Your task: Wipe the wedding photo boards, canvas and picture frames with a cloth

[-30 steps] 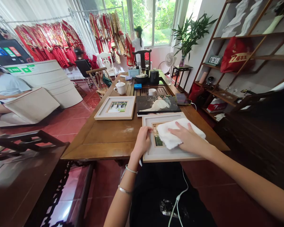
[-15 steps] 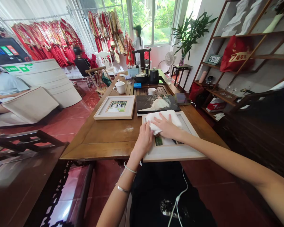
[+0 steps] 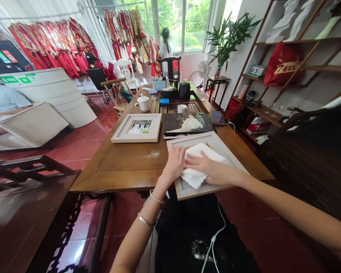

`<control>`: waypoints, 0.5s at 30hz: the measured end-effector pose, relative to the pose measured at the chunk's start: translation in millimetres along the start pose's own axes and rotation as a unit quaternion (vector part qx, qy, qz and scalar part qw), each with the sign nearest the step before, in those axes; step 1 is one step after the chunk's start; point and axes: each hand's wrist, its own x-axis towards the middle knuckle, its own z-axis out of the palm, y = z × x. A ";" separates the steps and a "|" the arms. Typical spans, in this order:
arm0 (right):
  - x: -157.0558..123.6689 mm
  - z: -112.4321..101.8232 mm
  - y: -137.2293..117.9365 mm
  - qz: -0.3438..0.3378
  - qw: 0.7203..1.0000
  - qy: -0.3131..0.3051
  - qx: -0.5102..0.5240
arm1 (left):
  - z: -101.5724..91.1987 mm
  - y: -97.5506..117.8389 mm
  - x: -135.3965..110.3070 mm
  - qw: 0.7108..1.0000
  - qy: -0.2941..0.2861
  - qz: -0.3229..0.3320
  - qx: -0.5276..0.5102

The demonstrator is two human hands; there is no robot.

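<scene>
A light wooden picture frame [image 3: 216, 142] lies at the near edge of the wooden table [image 3: 130, 159], turned slightly askew. My left hand [image 3: 174, 165] rests on its left edge, fingers curled over the rim. My right hand [image 3: 208, 167] presses a folded white cloth [image 3: 197, 167] flat onto the frame's glass, fingers stretched over the cloth. The cloth hides most of the picture.
A second framed photo [image 3: 136, 127] and a dark photo print [image 3: 187, 123] lie farther up the table. Behind them stand a white teapot [image 3: 143, 103], cup, kettle and tea tray. Shelves stand at the right, dark chairs at the left. Other people sit among red garments.
My right hand slid the cloth from the frame's top toward its lower left. The frame has turned a little, its near corner now past the table edge. My left hand stayed on the left edge.
</scene>
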 end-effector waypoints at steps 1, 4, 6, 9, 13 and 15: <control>-8.9 -1.3 -4.4 -0.009 1.000 -0.008 0.011 | 1.6 -1.0 0.5 0.999 -0.005 0.028 0.018; -39.1 -2.4 -16.2 -0.011 0.999 -0.023 0.027 | 5.4 -6.3 -0.8 0.996 0.000 0.065 0.066; -58.6 1.5 -19.9 0.008 1.000 -0.006 0.019 | 6.6 -10.6 -2.2 0.995 0.007 0.059 0.085; -80.8 15.6 -14.2 0.043 0.997 0.056 -0.028 | 5.6 -16.3 -1.5 0.994 -0.020 0.049 0.100; -93.1 34.9 10.5 0.067 0.979 0.146 -0.126 | 1.3 -21.4 4.8 0.992 -0.045 0.064 0.104; -93.5 37.0 25.1 0.086 0.967 0.172 -0.167 | -1.3 -22.8 7.7 0.991 -0.047 0.074 0.105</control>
